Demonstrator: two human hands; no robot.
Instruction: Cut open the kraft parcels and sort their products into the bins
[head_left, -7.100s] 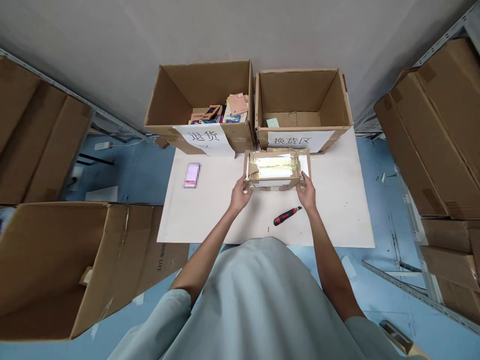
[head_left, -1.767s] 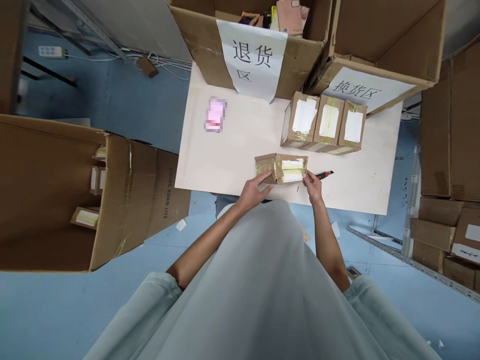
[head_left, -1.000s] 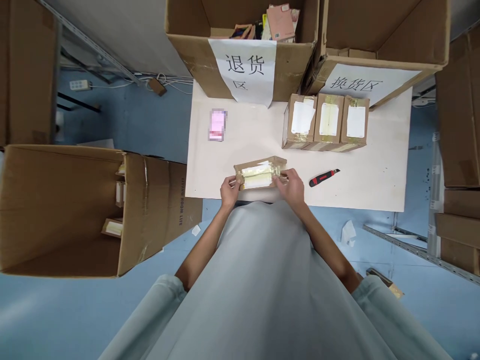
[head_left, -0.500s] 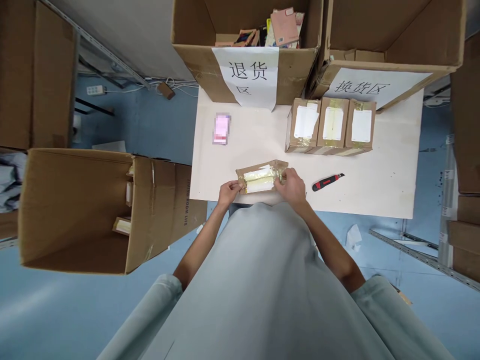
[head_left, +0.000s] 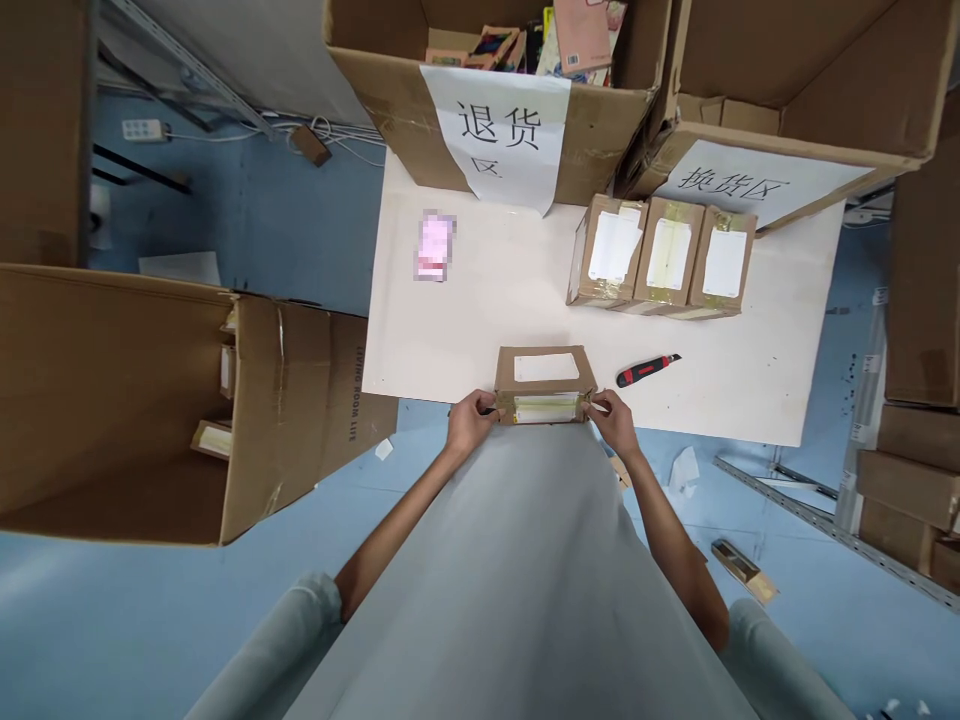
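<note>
A small cardboard box [head_left: 546,384] with a white label on top and a taped, labelled side toward me sits at the front edge of the white table. My left hand [head_left: 472,422] pinches its left end at the near corner. At the opposite end, my right hand [head_left: 612,418] grips the near right corner with bent fingers. To the right of the box lies a red and black utility knife [head_left: 648,370], its tip pointing away to the right; neither hand touches it.
Several taped, labelled cardboard boxes [head_left: 666,250] stand in a row at the back right. Behind are two large cartons with paper signs [head_left: 499,135], one holding books. A pink blurred item [head_left: 435,245] lies at left on the table [head_left: 495,270]. A big open carton [head_left: 285,400] stands left.
The small box has turned from a slant to straight and come nearer to my body, its label-bearing top now showing. Both hands have moved to its near corners. The view has shifted slightly.
</note>
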